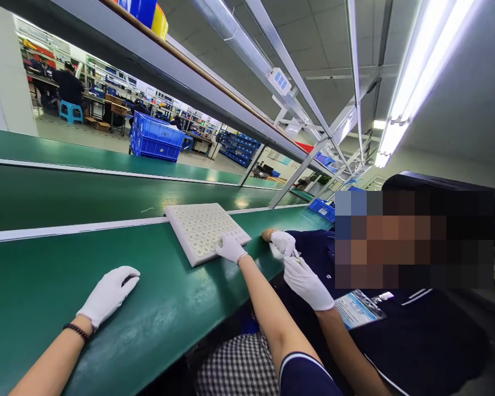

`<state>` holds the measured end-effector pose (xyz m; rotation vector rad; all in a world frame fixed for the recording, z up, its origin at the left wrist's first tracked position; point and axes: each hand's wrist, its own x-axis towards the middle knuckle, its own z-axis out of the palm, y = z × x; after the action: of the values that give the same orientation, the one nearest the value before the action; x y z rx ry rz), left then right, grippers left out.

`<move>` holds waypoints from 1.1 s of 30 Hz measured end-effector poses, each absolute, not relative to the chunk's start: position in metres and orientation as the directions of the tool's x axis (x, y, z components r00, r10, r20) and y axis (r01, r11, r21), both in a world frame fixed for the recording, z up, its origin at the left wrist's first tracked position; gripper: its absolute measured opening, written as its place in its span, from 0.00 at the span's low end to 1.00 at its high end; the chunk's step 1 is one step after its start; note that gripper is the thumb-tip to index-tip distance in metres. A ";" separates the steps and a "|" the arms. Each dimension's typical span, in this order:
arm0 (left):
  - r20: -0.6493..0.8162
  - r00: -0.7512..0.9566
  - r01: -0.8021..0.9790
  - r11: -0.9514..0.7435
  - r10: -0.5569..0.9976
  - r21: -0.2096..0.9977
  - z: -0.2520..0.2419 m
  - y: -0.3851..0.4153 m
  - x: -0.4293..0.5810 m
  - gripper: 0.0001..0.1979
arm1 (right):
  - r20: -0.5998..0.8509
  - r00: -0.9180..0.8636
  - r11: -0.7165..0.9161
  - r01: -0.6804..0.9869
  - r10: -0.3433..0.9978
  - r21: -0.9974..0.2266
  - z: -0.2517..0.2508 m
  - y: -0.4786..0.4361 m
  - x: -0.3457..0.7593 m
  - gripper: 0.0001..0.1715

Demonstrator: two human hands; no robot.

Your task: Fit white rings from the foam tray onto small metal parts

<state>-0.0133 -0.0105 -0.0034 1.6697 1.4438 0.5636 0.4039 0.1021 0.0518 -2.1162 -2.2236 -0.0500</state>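
My left hand [109, 294], in a white glove with a dark bead bracelet at the wrist, lies flat on the green table top [45, 286] and holds nothing. My right hand [230, 247], also gloved, reaches forward and rests with bent fingers on the near corner of a white tray [200, 225] full of round holes. Whether a small part is under those fingers cannot be seen. The tray lies flat across the table's white dividing strip.
A co-worker in a dark blue shirt with a badge sits close on my right, with two gloved hands [297, 264] together over a small item just right of the tray. A green conveyor belt [86, 192] runs behind. Blue crates [157, 137] stand beyond it. Shelf rails hang overhead.
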 end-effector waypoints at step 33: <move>-0.256 0.047 -0.008 0.257 0.966 0.966 0.005 -0.008 -0.013 0.25 | 0.068 -0.512 0.178 0.170 0.856 -0.969 -0.001 0.035 0.151 0.25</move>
<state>-0.0128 -0.0081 0.0052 1.0279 1.2775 0.9913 0.1512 0.0351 -0.0012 -0.9680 -1.8169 1.3715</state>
